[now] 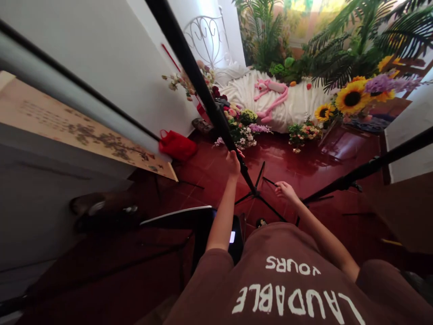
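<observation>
A tall black stand [216,113] slants down through the middle of the head view to its spread legs on the dark red floor. My left hand [234,162] is wrapped round the lower part of its pole. To the right of the pole, my right hand [285,190] is closed on the near end of a thin black rod [269,181]. The rod's far end lies close to one of the stand's legs; whether they touch is unclear.
A second black stand [365,170] slants in from the right. At the left are a red bag [178,145] and a long scroll [84,131]. Flowers [245,122] and a white-draped bed [297,101] lie ahead. A dark device [203,225] is beside my left forearm.
</observation>
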Motion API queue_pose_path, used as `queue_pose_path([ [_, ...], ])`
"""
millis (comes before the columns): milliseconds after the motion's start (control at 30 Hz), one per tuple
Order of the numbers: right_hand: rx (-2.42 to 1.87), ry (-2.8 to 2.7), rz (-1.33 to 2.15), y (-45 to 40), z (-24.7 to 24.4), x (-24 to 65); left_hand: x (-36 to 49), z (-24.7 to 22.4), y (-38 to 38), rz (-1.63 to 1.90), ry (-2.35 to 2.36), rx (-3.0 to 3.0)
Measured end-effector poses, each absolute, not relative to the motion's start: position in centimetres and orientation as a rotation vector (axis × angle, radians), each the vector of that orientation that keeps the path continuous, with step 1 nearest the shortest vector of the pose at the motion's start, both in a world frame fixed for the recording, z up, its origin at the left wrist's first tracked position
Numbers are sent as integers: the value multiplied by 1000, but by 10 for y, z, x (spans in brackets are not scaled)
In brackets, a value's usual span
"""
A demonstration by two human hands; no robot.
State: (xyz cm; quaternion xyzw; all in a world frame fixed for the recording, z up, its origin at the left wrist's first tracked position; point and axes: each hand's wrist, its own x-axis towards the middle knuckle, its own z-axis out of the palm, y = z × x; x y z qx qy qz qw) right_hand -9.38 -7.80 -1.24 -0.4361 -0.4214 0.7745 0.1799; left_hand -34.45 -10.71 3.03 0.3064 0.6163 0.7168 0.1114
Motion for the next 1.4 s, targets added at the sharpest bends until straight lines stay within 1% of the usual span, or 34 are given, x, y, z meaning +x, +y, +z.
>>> queue_pose_path([
  [67,-1187,-1125,2310,-82,4,-136,-345,30,-107,2100,1824,898],
  [167,-989,-752,2735,-88,27,-187,-346,28,-107,2088,1847,880],
  [233,-834,-477,2940,-91,37,-209,-347,26,-106,2096,1847,873],
  [367,-696,-244,2975,-90,37,-232,-347,24,-106,2107,1794,855],
  [533,-648,-333,2887,-88,27,-248,-346,27,-108,2112,1810,906],
  [600,-713,-537,2797,-89,24,-253,-347,26,-108,2105,1822,917],
  [667,-803,-857,2609,-89,22,-256,-348,24,-107,2090,1853,915],
  [733,-825,-1251,2282,-87,22,-255,-349,22,-106,2083,1874,898],
  [867,-666,-2082,1491,-70,33,-241,-348,18,-105,2096,1855,882],
  [933,-552,-2354,1270,-61,46,-233,-348,17,-104,2105,1863,886],
  [1000,-450,-2414,1229,-56,62,-229,-349,16,-103,2117,1855,875],
  [1100,-352,-2221,1234,-56,93,-233,-350,15,-102,2130,1822,858],
  [1233,-162,-2051,1095,-60,142,-263,-350,17,-103,2120,1919,876],
  [1333,-146,-1997,1010,-60,170,-293,-347,23,-106,2081,1993,900],
  [1400,-175,-1995,970,-58,179,-309,-343,27,-107,2069,2012,894],
])
